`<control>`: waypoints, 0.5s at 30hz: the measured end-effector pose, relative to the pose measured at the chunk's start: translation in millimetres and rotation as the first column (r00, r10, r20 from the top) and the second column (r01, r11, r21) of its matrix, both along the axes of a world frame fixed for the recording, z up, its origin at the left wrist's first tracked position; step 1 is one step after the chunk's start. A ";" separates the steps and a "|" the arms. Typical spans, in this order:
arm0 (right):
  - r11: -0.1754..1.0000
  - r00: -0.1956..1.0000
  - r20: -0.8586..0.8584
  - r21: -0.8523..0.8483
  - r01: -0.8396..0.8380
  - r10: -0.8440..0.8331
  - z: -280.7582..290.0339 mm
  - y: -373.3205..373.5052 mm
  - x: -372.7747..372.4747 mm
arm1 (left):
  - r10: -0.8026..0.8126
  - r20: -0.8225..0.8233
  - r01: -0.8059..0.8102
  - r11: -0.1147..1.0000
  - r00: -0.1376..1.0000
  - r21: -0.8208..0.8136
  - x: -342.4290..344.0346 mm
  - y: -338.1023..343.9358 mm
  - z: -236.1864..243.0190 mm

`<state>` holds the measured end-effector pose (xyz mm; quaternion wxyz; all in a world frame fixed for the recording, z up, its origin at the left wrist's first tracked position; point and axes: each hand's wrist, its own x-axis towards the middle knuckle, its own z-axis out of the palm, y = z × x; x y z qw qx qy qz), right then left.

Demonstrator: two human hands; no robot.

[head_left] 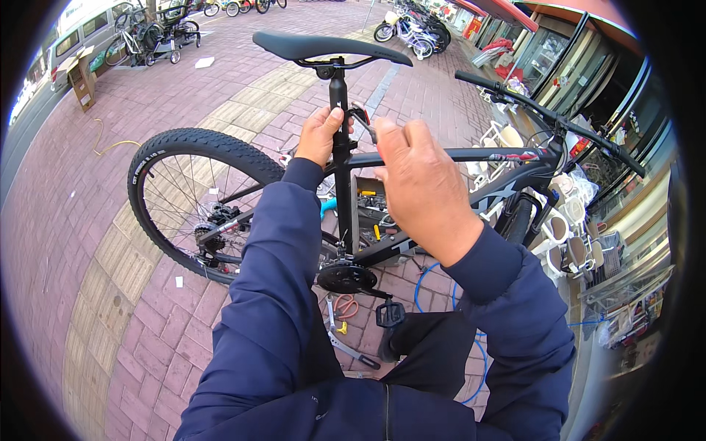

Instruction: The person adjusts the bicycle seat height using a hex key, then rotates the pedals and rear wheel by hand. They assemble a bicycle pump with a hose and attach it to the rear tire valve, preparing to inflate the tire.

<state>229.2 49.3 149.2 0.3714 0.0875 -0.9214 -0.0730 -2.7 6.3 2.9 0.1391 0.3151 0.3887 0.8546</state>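
A black mountain bike stands side-on before me, its dark saddle [323, 47] on top of a black seat post [338, 92]. My left hand [318, 134] is wrapped round the seat post just above the frame, thumb in front. Beside the post sits a small red and black part [359, 115]; it looks like a reflector or its bracket, but I cannot be sure. My right hand [423, 184] is closed and raised over the top tube [471, 154], close to that part. A dark end shows at its fingertips, while the rest of what it grips is hidden.
Under the frame lies an open toolbox [370, 185] with tools. A wrench [351, 351] and orange-handled pliers [346, 304] lie on the bricks near the pedal [390, 314]. A blue hose [419, 287] loops at right. White child seats [557, 226] line the shopfront.
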 end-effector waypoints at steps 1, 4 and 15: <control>0.996 0.998 0.054 0.085 0.032 -0.036 0.5 0.7 -2.0 | 0.012 -0.011 -0.012 1.000 1.000 -0.001 0.3 -0.7 0.6; 0.983 0.964 0.209 0.113 0.143 -0.164 6.9 5.3 -8.2 | 0.034 -0.004 -0.035 0.999 0.999 -0.028 1.8 -2.3 1.3; 0.970 0.884 0.415 -0.010 0.243 -0.217 14.9 7.7 -9.4 | 0.045 -0.004 -0.045 0.998 0.999 -0.039 1.9 -0.6 -1.2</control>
